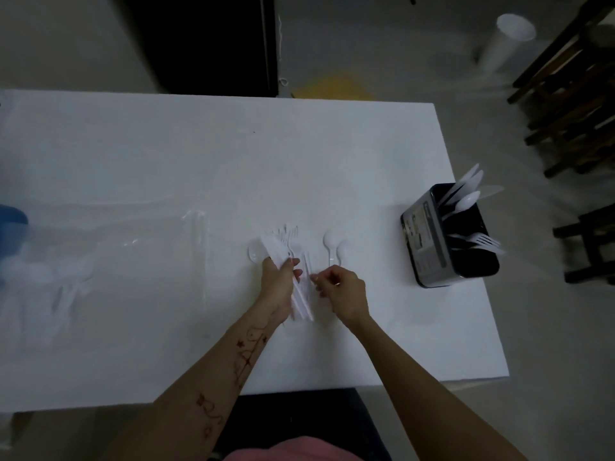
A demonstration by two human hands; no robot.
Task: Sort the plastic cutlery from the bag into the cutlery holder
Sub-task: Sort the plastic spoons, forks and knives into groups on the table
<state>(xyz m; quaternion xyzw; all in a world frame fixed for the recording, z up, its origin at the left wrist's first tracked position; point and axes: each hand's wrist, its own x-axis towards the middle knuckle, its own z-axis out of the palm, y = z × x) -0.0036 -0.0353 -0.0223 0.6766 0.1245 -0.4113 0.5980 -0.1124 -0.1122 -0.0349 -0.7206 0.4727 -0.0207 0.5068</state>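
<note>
Head view: cutlery bundle (293,261) inside left grip (278,287).

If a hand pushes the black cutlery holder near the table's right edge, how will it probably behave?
The black rectangular cutlery holder would probably slide, not roll, given its boxy shape. It may tip: white plastic cutlery sticks out above its rim. It stands close to the white table's right edge, so an outward push could drop it.
</note>
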